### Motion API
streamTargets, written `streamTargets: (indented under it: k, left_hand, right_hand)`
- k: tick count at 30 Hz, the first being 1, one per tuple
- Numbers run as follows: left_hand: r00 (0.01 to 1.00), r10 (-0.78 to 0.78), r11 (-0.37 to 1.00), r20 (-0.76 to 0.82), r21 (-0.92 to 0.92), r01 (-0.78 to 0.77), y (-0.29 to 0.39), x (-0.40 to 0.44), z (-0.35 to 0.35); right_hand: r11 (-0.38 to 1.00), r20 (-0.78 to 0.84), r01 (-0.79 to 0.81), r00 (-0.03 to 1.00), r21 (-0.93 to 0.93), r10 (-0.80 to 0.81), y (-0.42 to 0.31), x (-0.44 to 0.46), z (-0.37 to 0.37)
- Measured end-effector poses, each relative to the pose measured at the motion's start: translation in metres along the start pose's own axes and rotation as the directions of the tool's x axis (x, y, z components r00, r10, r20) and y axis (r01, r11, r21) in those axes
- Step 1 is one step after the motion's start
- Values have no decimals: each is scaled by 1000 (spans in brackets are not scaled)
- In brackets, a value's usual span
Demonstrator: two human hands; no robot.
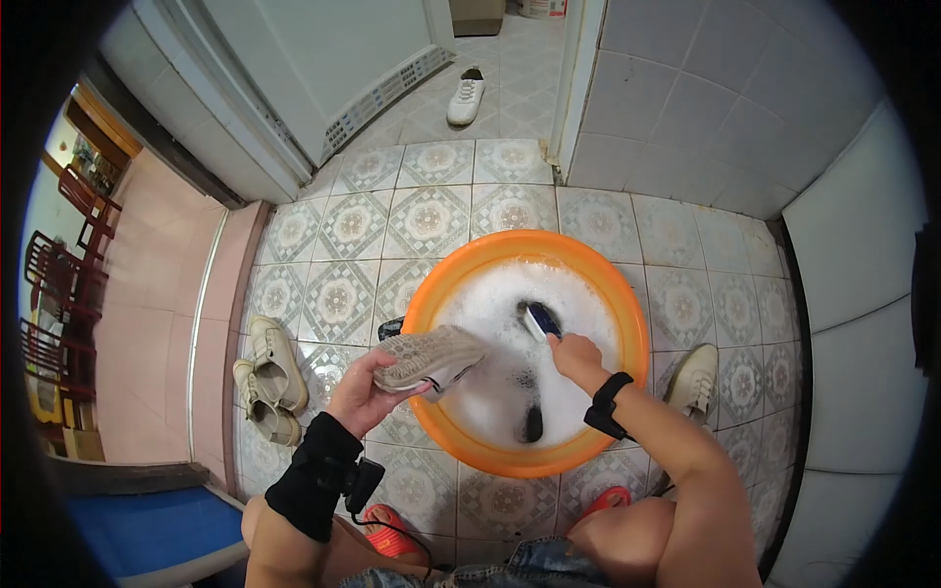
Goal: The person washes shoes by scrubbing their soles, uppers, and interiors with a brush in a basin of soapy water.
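My left hand [364, 394] is closed around a shoe [428, 358], its patterned sole turned upward, over the left rim of an orange basin [627, 343]. My right hand [578, 359] grips a scrubbing brush [541, 321] by its handle, and the brush's dark-and-white head lies at the suds. White foam [578, 294] covers most of the water in the basin. A dark object [533, 424] pokes out of the foam near the front; I cannot make out what it is.
A pair of pale shoes [272, 377] lies left of the basin, and another pale shoe [694, 380] stands at its right. A dark item [390, 327] shows behind the basin's left rim. One white shoe [467, 97] sits in the doorway beside an open door [323, 59].
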State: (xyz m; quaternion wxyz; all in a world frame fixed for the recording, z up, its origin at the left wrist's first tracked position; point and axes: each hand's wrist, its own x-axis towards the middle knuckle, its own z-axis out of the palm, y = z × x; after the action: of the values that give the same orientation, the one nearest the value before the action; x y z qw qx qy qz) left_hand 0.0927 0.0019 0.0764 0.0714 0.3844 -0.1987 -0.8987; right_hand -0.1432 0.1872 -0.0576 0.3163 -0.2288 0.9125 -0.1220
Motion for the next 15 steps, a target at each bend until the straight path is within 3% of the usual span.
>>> streamTargets:
  k: [2,4,6,7,10,14,15]
  left_hand:
    - [997,-22,1000,71,-16,23,-16,11,-16]
    - [989,-41,998,141,-39,47,-31,24,-32]
    - [995,-58,996,84,67,53,-43,32,-45]
    - [998,-59,998,-5,29,60,-43,30,-38]
    - [999,12,999,30,-30,-11,-48,38,-37]
    - [998,46,987,-42,154,-39,-60,35,-42]
    - [997,60,988,-43,148,-53,-63,33,-40]
  right_hand:
    - [997,90,-76,993,34,72,18,11,16]
    - [989,162,-67,986,128,46,15,11,17]
    - [942,15,205,976,265,-216,-22,-18,5]
    - [929,24,242,966,280,-258,-41,-36,3]
    - [851,-47,465,882,245,-469,-84,-98,15]
    - [894,28,402,909,195,-415,-49,-53,29]
    - [930,39,359,931,77,-362,-32,-27,20]
